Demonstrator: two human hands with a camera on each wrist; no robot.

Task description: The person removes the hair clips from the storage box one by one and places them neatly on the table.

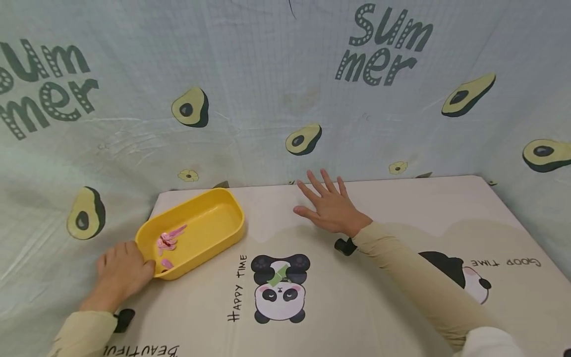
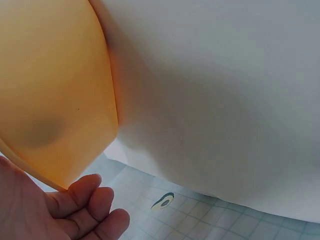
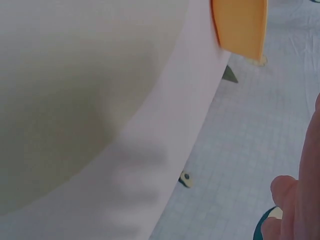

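Note:
A yellow plastic tray (image 1: 214,238) with rounded corners lies at the table's left side. My left hand (image 1: 122,271) grips its near left end by the rim; in the left wrist view the curled fingers (image 2: 102,200) meet the tray's edge (image 2: 75,170). Inside the tray's left part are several small pink pieces (image 1: 167,240), some long and thin, whose kind I cannot tell. My right hand (image 1: 332,208) is held with fingers spread near the back edge of the table, to the right of the tray, holding nothing. A corner of the tray (image 3: 240,27) shows in the right wrist view.
The pale table (image 1: 357,307) bears printed pandas (image 1: 280,300) and lettering. Behind and at the sides hangs a light cloth (image 1: 250,74) with avocado prints and "summer" lettering. Each wrist wears a small black device (image 1: 345,246).

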